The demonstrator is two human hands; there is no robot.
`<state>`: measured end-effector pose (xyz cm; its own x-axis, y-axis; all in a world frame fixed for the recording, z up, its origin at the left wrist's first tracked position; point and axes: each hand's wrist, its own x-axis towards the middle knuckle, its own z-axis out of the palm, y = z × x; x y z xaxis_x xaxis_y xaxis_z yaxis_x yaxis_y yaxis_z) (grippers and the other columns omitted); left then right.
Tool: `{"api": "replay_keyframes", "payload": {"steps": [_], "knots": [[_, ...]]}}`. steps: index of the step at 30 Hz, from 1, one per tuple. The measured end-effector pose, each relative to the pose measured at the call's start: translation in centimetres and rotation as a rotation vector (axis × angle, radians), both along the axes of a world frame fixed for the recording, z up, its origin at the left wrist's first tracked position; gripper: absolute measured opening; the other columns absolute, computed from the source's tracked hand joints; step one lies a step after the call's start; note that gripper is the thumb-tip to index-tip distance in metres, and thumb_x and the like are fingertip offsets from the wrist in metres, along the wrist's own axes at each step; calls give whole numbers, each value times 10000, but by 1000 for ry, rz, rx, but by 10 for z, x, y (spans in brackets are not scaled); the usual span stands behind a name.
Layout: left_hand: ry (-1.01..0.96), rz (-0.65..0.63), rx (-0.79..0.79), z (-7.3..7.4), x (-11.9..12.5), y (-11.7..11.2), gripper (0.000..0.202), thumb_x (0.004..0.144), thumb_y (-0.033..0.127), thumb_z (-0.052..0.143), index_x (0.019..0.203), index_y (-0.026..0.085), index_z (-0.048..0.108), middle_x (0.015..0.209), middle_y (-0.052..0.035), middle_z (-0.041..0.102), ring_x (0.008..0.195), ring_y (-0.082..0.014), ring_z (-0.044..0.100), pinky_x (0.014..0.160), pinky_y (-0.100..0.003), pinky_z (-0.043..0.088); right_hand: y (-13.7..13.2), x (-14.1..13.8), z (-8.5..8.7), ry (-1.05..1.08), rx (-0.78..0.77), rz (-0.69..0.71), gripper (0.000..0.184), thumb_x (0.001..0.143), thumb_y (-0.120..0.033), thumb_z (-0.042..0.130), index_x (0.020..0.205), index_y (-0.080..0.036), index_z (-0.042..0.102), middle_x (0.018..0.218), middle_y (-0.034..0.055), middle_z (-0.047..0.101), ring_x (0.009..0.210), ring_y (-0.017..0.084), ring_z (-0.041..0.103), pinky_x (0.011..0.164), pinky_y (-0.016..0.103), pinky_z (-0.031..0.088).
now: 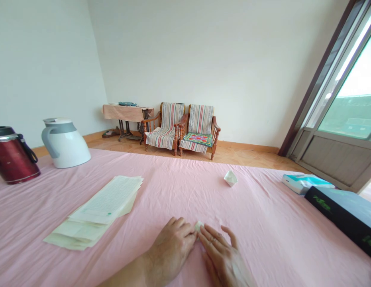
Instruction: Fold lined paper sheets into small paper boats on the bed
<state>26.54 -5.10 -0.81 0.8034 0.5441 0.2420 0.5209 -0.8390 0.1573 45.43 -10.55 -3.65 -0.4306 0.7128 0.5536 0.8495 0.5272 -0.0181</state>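
A small folded piece of pale paper (199, 226) lies on the pink cloth between my hands, mostly covered by fingers. My left hand (173, 248) is closed on its left side, the fingers curled and the thumb out of sight. From the right, my right hand (221, 252) grips the same paper with fingertips pressed together, while its little finger stands apart. Farther off to the right sits a finished-looking folded paper shape (230, 178) with pointed corners. Left of my hands is a loose stack of gridded paper sheets (97, 211).
A red vacuum flask (14, 157) and a white jug (68, 145) stand at left on the pink-covered surface (263, 223). At right are a tissue pack (305, 182) and a dark box (343, 215). Beyond are two wooden armchairs (173, 123) and a cloth-draped sewing table (125, 113).
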Motion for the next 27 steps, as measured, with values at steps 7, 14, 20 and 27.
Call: {"api": "replay_keyframes", "payload": {"steps": [7, 14, 20, 27], "knots": [[55, -20, 32, 6, -4, -7, 255, 918, 325, 571, 1142, 204, 575, 1172, -50, 603, 1003, -222, 508, 898, -353, 342, -1, -2, -5, 8, 99, 30, 400, 906, -238, 495, 1305, -252, 515, 1244, 25, 608, 1099, 170, 609, 1027, 333, 376], [47, -51, 85, 8, -12, -10, 230, 963, 303, 481, 1149, 205, 574, 1157, -32, 620, 1030, -205, 518, 918, -356, 364, 0, -3, -6, -109, 299, -38, 264, 903, -240, 482, 1097, -161, 644, 1042, 51, 719, 962, 166, 672, 1150, 329, 109], [20, -22, 160, -2, -11, -11, 229, 935, 217, 477, 1115, 156, 605, 1174, -57, 635, 1038, -222, 545, 914, -383, 405, 0, -5, -11, -142, 302, -96, 236, 867, -229, 499, 999, -150, 679, 969, 77, 736, 888, 197, 693, 1152, 367, 31], [-4, 6, 210, -8, -14, -12, 276, 901, 204, 483, 1129, 143, 626, 1219, -101, 624, 1103, -243, 566, 929, -401, 454, -2, 1, -20, -165, 274, -155, 244, 862, -250, 516, 1034, -171, 671, 989, 86, 729, 906, 212, 685, 1124, 392, 114]]}}
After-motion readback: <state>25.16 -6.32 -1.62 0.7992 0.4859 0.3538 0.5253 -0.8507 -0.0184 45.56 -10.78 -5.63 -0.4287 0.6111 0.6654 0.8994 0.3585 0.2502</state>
